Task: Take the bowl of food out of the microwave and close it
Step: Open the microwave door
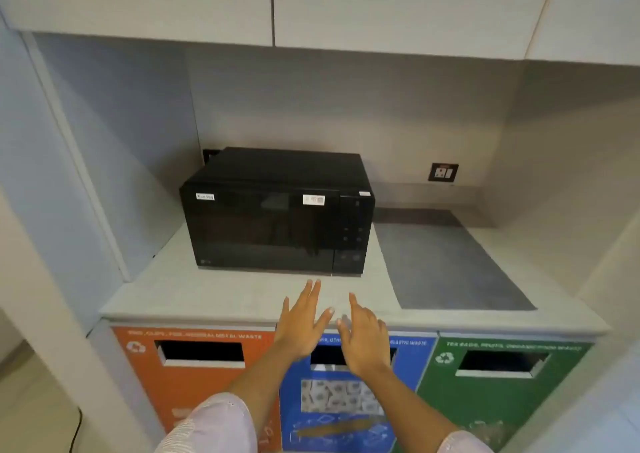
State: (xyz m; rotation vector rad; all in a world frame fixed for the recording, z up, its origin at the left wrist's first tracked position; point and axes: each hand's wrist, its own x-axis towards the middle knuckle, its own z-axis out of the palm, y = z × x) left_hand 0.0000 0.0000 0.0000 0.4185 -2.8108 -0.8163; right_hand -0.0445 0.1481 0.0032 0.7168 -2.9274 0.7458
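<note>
A black microwave (277, 210) stands on the grey counter (221, 293) with its dark glass door shut; the control panel is on its right side. No bowl shows through the door. My left hand (301, 324) and my right hand (363, 338) hover side by side above the counter's front edge, just in front of the microwave. Both are flat, fingers spread, holding nothing, and neither touches the microwave.
A dark grey mat (446, 258) lies on the counter right of the microwave. A wall socket (443, 172) sits behind it. Below the counter are orange (145, 376), blue (408, 359) and green (498, 400) waste bins. White cabinets (311, 2) hang overhead.
</note>
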